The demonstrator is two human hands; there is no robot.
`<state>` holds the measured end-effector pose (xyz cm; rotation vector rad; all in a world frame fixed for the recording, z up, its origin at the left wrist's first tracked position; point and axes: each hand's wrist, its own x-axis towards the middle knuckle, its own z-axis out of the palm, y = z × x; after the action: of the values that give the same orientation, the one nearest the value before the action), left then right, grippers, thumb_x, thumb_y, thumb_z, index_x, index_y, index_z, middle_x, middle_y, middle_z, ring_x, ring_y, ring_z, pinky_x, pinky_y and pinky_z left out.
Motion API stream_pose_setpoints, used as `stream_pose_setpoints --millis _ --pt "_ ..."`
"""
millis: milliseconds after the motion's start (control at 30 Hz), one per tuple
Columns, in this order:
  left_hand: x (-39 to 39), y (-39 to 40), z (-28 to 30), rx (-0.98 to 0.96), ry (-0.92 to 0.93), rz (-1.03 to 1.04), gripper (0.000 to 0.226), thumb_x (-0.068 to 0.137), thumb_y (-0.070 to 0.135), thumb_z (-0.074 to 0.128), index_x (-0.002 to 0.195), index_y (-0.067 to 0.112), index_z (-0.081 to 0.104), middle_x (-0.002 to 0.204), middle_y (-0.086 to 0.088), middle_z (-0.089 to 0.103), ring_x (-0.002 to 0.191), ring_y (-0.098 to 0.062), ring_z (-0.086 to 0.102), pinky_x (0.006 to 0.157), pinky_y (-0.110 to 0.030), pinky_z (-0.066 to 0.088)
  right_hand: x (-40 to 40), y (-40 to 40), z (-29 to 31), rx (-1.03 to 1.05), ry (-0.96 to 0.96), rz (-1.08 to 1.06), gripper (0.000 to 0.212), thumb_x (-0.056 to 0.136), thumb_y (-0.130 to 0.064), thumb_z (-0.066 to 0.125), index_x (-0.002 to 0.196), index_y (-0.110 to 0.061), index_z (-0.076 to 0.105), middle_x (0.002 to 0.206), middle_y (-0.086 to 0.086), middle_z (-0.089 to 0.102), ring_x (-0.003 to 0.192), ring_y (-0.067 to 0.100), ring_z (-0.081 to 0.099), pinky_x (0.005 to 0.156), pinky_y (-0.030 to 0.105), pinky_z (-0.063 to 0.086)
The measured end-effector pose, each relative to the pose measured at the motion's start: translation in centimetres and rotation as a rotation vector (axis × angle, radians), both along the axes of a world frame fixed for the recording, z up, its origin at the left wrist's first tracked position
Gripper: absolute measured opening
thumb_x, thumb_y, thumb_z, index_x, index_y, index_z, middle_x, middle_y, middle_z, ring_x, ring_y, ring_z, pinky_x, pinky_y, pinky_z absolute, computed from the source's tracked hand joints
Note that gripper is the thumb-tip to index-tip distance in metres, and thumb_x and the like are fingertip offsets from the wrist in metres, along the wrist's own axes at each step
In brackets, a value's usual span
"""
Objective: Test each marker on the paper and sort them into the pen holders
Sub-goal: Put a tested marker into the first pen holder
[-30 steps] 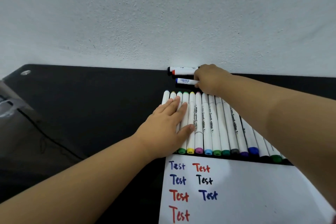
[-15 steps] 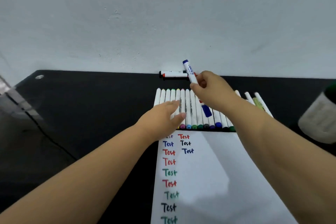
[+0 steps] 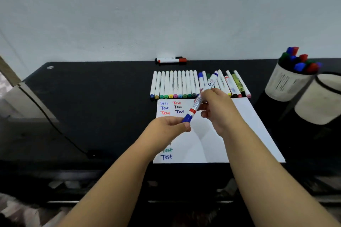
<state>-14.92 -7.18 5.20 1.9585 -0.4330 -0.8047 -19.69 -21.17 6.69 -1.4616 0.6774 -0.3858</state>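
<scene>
While the blue marker (image 3: 201, 97) hangs slanted above the paper (image 3: 239, 125), both hands are on it: the right hand (image 3: 215, 108) has its fingers curled round the white barrel, and the left hand (image 3: 166, 129) pinches the blue cap at the lower end between thumb and fingertips. The step in hand looks to be uncapping. To do it well, the right hand should keep the barrel firm while the left draws the cap straight along the marker's line, not sideways, so the tip does not flick ink onto the sheet.

The paper lies on the black desk (image 3: 101, 97) near its front edge, with "Test" words running down its left side; the bare white toward the right edge is the sensible place for the next stroke. A short, light word suffices.

The row of markers (image 3: 175, 84) lies just beyond the paper's far edge, and two more markers (image 3: 171, 60) lie against the desk's back edge. The pen holders (image 3: 287, 83) stand at the desk's right edge, one already holding capped markers, so the cap should be kept in the left hand for closing before sorting.
</scene>
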Motion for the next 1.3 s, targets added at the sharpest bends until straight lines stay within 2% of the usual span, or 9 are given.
stream_pose_setpoints --millis 200,367,467,567,667,800,933,1067,1300 --pt "-2.0 0.2 -1.1 0.085 -0.091 0.066 0.03 0.09 0.032 0.059 0.12 0.033 0.062 0.089 0.014 0.061 0.072 -0.008 0.051 0.056 -0.016 0.042 -1.9 1.2 -2.2 0.117 0.07 -0.023 0.014 0.094 -0.017 0.044 0.087 -0.016 0.056 0.079 0.004 0.061 0.072 0.016 0.055 0.061 0.029 0.039" --pt "-2.4 0.8 -2.1 0.151 -0.313 0.079 0.04 0.092 0.036 0.056 0.131 0.034 0.052 0.121 0.009 0.058 0.095 -0.008 0.052 0.076 -0.022 0.043 -1.9 2.0 -2.6 -0.032 0.138 0.029 0.022 0.093 -0.034 0.056 0.077 -0.02 0.054 0.067 -0.006 0.049 0.061 0.011 0.041 0.057 0.024 0.033" --pt "-2.3 0.9 -2.3 0.164 -0.393 0.078 0.042 0.092 0.039 0.055 0.134 0.035 0.049 0.127 0.009 0.056 0.094 -0.007 0.05 0.076 -0.02 0.041 -1.4 2.6 -2.8 -0.08 0.148 0.03 0.027 0.091 -0.04 0.058 0.075 -0.019 0.057 0.065 -0.006 0.052 0.059 0.01 0.043 0.056 0.024 0.034" --pt "-1.9 1.0 -2.1 0.184 -0.368 0.077 0.044 0.09 0.042 0.056 0.133 0.034 0.051 0.11 0.009 0.059 0.074 -0.007 0.052 0.061 -0.016 0.042 -1.1 3.0 -2.9 -0.101 0.151 -0.033 0.03 0.093 -0.039 0.055 0.074 -0.017 0.056 0.064 -0.003 0.054 0.059 0.01 0.046 0.057 0.024 0.038" --pt "-1.7 1.1 -2.1 0.176 -0.369 0.071 0.041 0.09 0.042 0.056 0.13 0.031 0.055 0.092 0.012 0.056 0.076 -0.009 0.054 0.06 -0.016 0.042 -0.9 3.3 -3.0 -0.083 0.137 -0.058 0.028 0.094 -0.038 0.054 0.074 -0.018 0.056 0.064 -0.004 0.053 0.059 0.008 0.046 0.056 0.023 0.038" --pt "-1.6 1.1 -2.2 0.165 -0.342 0.076 0.041 0.091 0.041 0.056 0.129 0.027 0.057 0.103 0.007 0.061 0.088 -0.011 0.054 0.071 -0.023 0.045 -0.4 3.5 -3.3 -0.111 0.157 -0.071 0.028 0.096 -0.037 0.05 0.075 -0.018 0.053 0.067 -0.003 0.051 0.06 0.009 0.044 0.056 0.023 0.037" --pt "-1.3 1.1 -2.1 0.104 -0.232 0.106 0.034 0.09 0.038 0.059 0.121 0.024 0.063 0.085 0.012 0.059 0.08 -0.007 0.053 0.062 -0.017 0.041 0.1 3.6 -3.3 -0.118 0.157 -0.082 0.029 0.097 -0.034 0.048 0.073 -0.018 0.05 0.063 -0.003 0.048 0.056 0.009 0.042 0.053 0.023 0.034" --pt "-1.0 1.4 -2.3 0.067 -0.19 0.106 0.024 0.09 0.037 0.059 0.108 0.024 0.069 0.095 0.006 0.067 0.079 -0.006 0.054 0.063 -0.017 0.041 0.6 3.7 -3.4 -0.108 0.159 -0.063 0.03 0.097 -0.032 0.048 0.071 -0.018 0.048 0.06 -0.005 0.046 0.052 0.007 0.039 0.05 0.022 0.032" --pt "-0.4 2.1 -2.1 0.026 -0.084 0.118 0.027 0.09 0.033 0.06 0.112 0.019 0.067 0.086 0.011 0.067 0.089 -0.006 0.057 0.063 -0.015 0.038 1.4 4.5 -3.7 -0.09 0.155 -0.05 0.031 0.097 -0.03 0.049 0.07 -0.016 0.046 0.055 -0.004 0.043 0.045 0.006 0.037 0.046 0.021 0.03"
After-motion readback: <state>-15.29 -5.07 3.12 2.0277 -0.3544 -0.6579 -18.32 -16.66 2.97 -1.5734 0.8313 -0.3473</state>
